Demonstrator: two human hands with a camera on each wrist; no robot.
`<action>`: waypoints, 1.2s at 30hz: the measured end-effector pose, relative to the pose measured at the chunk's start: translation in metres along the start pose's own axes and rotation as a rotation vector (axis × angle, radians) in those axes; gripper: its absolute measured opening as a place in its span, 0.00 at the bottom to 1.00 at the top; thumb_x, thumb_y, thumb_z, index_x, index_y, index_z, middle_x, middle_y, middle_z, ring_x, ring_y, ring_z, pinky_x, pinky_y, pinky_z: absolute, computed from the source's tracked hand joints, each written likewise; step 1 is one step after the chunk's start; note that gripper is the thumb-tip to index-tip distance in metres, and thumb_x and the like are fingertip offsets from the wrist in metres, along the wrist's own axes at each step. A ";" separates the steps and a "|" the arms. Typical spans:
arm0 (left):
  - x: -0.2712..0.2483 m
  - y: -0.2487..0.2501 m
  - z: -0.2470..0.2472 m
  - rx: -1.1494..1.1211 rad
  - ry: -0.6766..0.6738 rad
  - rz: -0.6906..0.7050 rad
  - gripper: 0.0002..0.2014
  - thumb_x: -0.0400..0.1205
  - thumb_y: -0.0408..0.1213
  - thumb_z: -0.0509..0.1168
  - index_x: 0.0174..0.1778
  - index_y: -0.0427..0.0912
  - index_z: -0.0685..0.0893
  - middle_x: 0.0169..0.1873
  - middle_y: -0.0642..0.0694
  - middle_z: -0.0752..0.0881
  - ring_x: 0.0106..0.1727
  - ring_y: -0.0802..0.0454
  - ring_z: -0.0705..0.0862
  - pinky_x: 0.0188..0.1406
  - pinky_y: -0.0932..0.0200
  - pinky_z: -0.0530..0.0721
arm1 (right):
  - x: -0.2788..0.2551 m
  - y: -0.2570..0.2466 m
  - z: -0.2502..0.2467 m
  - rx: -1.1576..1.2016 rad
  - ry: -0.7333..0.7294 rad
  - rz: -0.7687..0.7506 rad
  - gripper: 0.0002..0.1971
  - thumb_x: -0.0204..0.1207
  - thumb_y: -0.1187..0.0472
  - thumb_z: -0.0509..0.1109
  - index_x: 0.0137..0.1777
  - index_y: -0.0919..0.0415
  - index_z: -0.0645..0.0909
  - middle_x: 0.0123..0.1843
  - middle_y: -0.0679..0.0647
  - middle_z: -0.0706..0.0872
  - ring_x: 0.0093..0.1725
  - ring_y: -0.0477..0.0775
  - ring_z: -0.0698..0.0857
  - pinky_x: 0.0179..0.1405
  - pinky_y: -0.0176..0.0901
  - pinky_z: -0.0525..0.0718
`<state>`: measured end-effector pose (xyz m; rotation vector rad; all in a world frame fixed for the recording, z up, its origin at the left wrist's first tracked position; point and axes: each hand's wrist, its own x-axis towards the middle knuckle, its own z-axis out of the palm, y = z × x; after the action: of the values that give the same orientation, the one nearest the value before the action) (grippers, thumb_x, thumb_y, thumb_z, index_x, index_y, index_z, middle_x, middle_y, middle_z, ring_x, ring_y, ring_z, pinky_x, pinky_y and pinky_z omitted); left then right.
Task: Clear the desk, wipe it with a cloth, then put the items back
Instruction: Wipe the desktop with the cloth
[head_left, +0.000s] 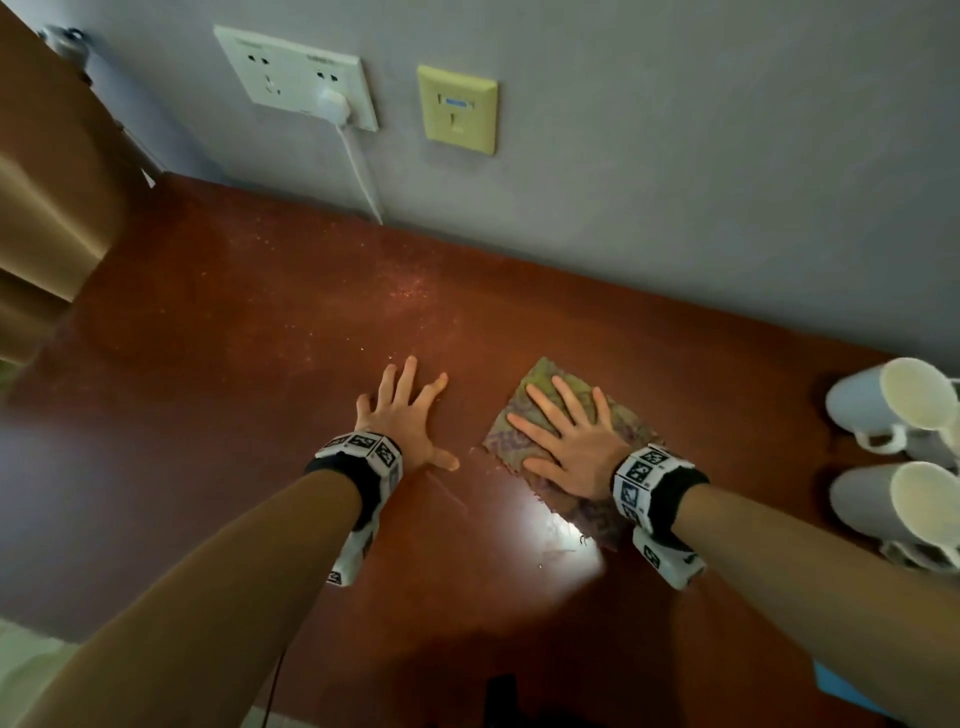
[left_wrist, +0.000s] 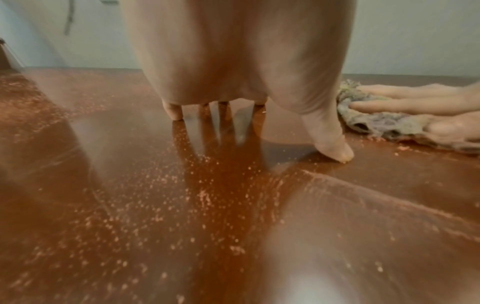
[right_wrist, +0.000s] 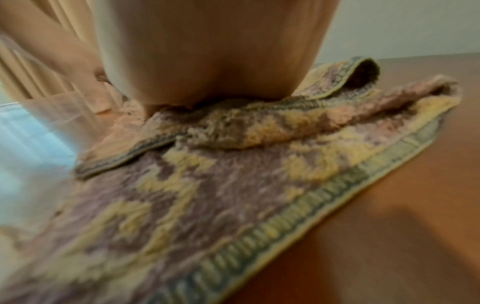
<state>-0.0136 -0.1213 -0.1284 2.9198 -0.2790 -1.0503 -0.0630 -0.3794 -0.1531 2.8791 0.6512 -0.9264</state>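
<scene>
A patterned purple and yellow cloth (head_left: 618, 415) lies folded on the red-brown desk (head_left: 260, 364), right of centre. My right hand (head_left: 566, 431) presses flat on it with straight, spread fingers. The wrist view shows the cloth (right_wrist: 233, 185) bunched in folds under the palm. My left hand (head_left: 405, 410) rests flat on the bare desk to the cloth's left, fingers spread, holding nothing. In the left wrist view the left hand (left_wrist: 233, 107) touches the desk with its fingertips, and the cloth (left_wrist: 376, 121) lies to its right. Pale crumbs and dust (left_wrist: 202, 195) are scattered over the wood.
Two white mugs (head_left: 893, 405) (head_left: 904, 512) lie on their sides at the desk's right edge. A wall with a white socket plate (head_left: 296, 78), a plugged charger with cable (head_left: 337, 106), and a yellow plate (head_left: 457, 109) backs the desk. A curtain (head_left: 47, 208) hangs left.
</scene>
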 end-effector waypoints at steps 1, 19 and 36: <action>0.000 -0.001 0.001 -0.003 0.005 0.003 0.61 0.62 0.71 0.73 0.83 0.66 0.39 0.83 0.50 0.30 0.84 0.42 0.34 0.77 0.31 0.54 | 0.005 0.004 -0.004 0.019 0.012 0.027 0.34 0.70 0.28 0.20 0.78 0.32 0.24 0.80 0.44 0.20 0.82 0.60 0.26 0.74 0.79 0.32; 0.007 -0.005 0.006 -0.026 -0.030 0.018 0.62 0.62 0.71 0.72 0.82 0.67 0.36 0.81 0.50 0.25 0.83 0.43 0.29 0.79 0.30 0.48 | 0.148 0.032 -0.109 0.170 0.101 0.314 0.33 0.82 0.30 0.39 0.84 0.34 0.34 0.86 0.47 0.27 0.83 0.64 0.28 0.75 0.80 0.33; -0.003 0.001 -0.002 -0.015 -0.045 0.001 0.60 0.65 0.69 0.73 0.83 0.64 0.38 0.82 0.48 0.27 0.84 0.40 0.32 0.79 0.31 0.51 | -0.009 -0.033 0.009 0.174 0.048 0.267 0.32 0.79 0.30 0.33 0.82 0.31 0.30 0.85 0.45 0.26 0.83 0.59 0.26 0.75 0.76 0.29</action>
<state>-0.0148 -0.1217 -0.1247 2.8857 -0.2733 -1.1142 -0.0876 -0.3538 -0.1527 3.0448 0.1865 -0.9192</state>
